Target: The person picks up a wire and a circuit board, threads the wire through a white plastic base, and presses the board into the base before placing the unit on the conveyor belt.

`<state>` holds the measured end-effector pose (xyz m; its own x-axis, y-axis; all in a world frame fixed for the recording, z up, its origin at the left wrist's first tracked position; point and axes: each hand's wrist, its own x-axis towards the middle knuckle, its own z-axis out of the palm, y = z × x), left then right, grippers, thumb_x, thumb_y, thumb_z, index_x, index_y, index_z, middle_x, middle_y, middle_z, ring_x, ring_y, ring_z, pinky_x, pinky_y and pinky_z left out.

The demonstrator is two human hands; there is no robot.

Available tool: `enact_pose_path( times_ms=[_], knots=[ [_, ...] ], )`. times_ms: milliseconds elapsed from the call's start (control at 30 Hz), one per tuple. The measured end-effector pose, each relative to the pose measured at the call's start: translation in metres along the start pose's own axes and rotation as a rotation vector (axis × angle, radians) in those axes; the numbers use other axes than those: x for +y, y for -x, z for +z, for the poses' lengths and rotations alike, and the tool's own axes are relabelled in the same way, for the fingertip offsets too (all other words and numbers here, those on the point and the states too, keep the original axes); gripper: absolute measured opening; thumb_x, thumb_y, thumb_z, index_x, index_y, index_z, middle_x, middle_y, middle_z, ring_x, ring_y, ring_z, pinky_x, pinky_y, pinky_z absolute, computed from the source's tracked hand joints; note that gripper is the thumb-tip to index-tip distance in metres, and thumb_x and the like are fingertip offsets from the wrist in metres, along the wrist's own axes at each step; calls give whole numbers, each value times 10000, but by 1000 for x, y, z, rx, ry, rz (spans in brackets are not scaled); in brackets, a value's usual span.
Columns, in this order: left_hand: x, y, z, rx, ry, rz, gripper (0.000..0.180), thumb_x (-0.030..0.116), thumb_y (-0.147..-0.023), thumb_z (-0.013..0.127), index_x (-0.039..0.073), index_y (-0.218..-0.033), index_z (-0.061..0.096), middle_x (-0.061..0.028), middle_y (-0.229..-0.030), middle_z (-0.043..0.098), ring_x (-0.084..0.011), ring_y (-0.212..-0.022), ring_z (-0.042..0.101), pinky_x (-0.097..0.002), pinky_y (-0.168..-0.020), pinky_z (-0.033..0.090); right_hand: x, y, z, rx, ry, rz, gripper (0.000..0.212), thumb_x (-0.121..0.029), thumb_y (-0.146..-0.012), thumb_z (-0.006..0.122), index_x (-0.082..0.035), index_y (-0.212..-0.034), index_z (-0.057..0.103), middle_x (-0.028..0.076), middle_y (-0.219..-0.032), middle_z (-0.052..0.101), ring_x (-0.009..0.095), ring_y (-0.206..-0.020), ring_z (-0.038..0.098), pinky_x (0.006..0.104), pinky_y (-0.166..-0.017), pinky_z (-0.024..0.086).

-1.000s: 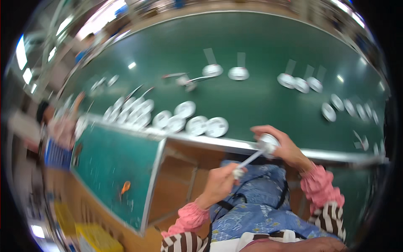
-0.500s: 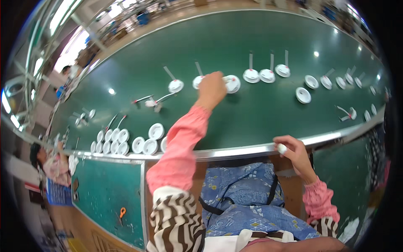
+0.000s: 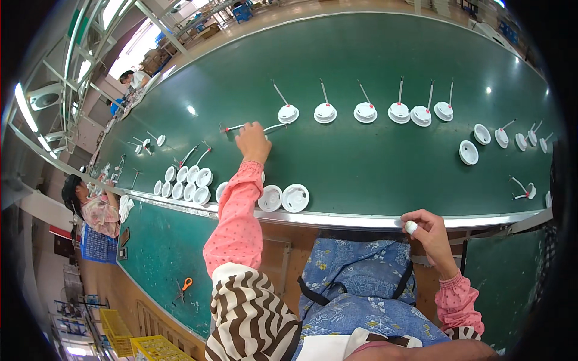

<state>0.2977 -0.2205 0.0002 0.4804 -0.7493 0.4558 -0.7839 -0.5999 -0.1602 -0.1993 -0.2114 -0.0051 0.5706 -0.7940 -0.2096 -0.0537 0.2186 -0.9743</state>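
My left hand (image 3: 253, 143) is stretched out over the green table, its fingers curled downward around a spot that they hide. Two short white cables with red bits, a left cable (image 3: 233, 128) and a right cable (image 3: 276, 127), stick out on either side of it. Beyond the hand runs a row of round white plastic housings (image 3: 365, 112), each with a cable pointing away from me. At the front edge my right hand (image 3: 428, 236) is closed, with a small white rounded piece (image 3: 411, 227) between thumb and index finger; its kind is too small to tell.
Round white cups (image 3: 295, 198) stand along the front edge, partly behind my left arm. More cups (image 3: 468, 152) and a cabled piece (image 3: 529, 191) lie at the right. Orange-handled scissors (image 3: 187, 284) rest on a lower green surface. A person (image 3: 99, 210) sits at the far left.
My left hand has moved from the housing row leftward and nearer, onto the loose cables. The housing it was at now shows a cable pointing away. My right hand stays near the edge.
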Motion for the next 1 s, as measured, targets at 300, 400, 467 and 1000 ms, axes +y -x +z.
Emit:
enact_pose_path(
  times_ms=[300,400,467,1000],
  knots=[
    [-12,18,-15,-34,218,-4,246,111,-800,701,57,-1036,657,-137,-993,650,-337,-972,656,-453,-774,550,-14,-7,30,-60,55,-10,178,-67,-909,659,15,-1063,695,52,-960,700,103,-865,639,239,-763,503],
    [-18,22,-16,-97,207,5,231,135,-820,693,65,-1038,658,-128,-1000,657,-333,-939,672,-461,-756,553,-11,-8,43,-137,39,-71,171,-35,-903,651,36,-1052,694,68,-982,695,115,-890,631,255,-827,508],
    [-22,21,-10,-224,136,22,167,133,-847,668,72,-1003,662,-118,-975,666,-328,-913,684,-466,-726,550,-9,-6,52,-157,40,-81,163,-24,-907,652,32,-1053,697,62,-989,698,105,-904,636,249,-833,514],
    [137,200,-147,549,857,427,327,-90,-697,735,-8,-1010,689,-111,-769,611,-274,-630,576,-370,-548,456,-21,-26,78,-441,-900,127,436,-328,-1008,611,2,-1291,575,101,-1180,612,191,-1092,617,343,-923,529]
  ],
)
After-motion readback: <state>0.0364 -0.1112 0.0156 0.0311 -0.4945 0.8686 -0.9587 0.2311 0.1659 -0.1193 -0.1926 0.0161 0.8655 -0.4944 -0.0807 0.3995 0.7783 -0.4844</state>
